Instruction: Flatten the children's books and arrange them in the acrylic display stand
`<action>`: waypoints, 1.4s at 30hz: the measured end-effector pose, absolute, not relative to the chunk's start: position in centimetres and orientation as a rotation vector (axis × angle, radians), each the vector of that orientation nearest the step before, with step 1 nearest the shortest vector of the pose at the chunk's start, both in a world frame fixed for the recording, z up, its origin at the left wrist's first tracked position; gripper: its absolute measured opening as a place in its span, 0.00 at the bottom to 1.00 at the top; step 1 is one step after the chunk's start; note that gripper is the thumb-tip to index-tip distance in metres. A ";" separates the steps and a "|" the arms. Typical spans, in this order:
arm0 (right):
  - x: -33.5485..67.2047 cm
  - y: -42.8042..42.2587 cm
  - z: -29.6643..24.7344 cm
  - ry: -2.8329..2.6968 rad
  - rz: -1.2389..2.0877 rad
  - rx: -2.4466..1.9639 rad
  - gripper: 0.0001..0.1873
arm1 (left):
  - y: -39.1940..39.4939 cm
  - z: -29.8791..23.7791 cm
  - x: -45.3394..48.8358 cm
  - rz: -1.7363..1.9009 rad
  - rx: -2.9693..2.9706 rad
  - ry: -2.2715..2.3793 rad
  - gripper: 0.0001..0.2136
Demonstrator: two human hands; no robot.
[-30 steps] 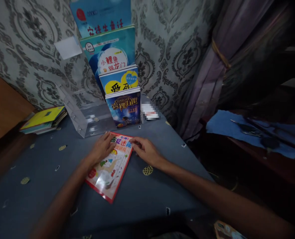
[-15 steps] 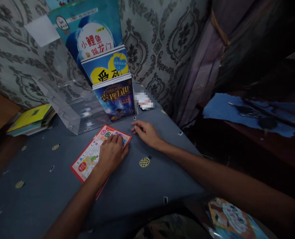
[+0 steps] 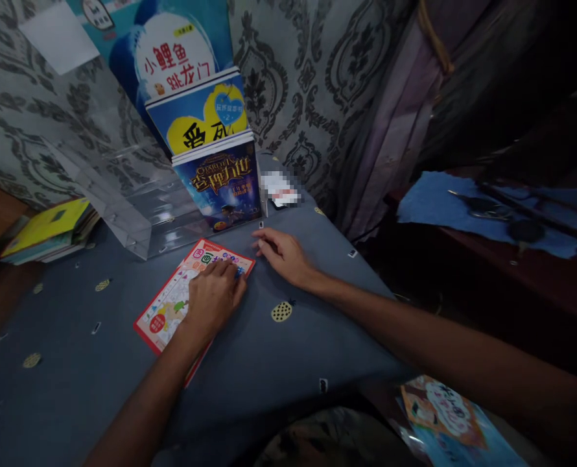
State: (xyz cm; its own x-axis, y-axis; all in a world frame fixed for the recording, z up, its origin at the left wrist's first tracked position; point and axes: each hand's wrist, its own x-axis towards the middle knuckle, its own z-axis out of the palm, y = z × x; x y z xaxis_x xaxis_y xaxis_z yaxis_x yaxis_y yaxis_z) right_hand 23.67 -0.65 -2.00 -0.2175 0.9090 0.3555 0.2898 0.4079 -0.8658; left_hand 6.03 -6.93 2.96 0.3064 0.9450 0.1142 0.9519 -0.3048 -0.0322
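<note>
A thin red-bordered book with a colourful cover lies aslant on the grey-blue tablecloth. Palm down, my left hand rests on it and hides part of the cover; its fingers lie over the title, not gripping. My right hand rests on the cloth just past the book's upper right corner, holding nothing, its fingers loosely bent and a little apart. Behind them, a clear acrylic stand holds upright books in steps: a dark blue one in front, a blue-and-yellow one behind, and a tall teal one at the back.
A pile of books, yellow on top, lies at the left. Beside the stand is a blurred white item. To the right, a blue cloth with dark tools covers part of another surface. An orange-and-blue book sits low at the lower right.
The view has shifted slightly, so the stand and its books appear higher and further left. Both hands keep nearly the same places by the red-bordered book.
</note>
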 end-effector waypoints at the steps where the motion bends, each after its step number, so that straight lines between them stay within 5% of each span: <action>1: 23.6 -0.9 -1.8 -1.744 0.812 -1.046 0.14 | -6.9 3.0 5.8 -0.121 -2.480 -1.779 0.12; 6: 23.5 -2.4 -0.9 -1.942 0.811 -0.961 0.15 | -7.0 3.5 2.0 -0.167 -2.694 -1.690 0.15; 12: 23.1 -3.0 -1.0 -2.141 0.754 -0.888 0.17 | -9.2 3.1 -4.6 -0.088 -2.267 -2.054 0.19; 20: 23.5 0.1 -1.9 -2.005 0.854 -0.904 0.15 | -11.9 3.1 -2.0 -0.039 -2.238 -2.138 0.15; 33: 23.9 0.0 -2.0 -2.023 0.858 -0.920 0.15 | -14.1 1.0 5.1 -0.367 -2.640 -1.430 0.18; 42: 24.0 -0.8 -1.9 -2.120 0.738 -0.921 0.15 | -13.7 1.0 6.1 -0.449 -2.575 -1.304 0.12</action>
State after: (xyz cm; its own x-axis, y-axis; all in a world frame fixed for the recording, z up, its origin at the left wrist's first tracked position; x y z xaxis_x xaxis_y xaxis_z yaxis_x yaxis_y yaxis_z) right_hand 24.05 -0.77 -1.89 -0.5021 0.7813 0.3708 0.3823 0.5851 -0.7152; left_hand 6.06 -13.73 1.00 0.5598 0.7437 0.3653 0.8110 -0.5823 -0.0573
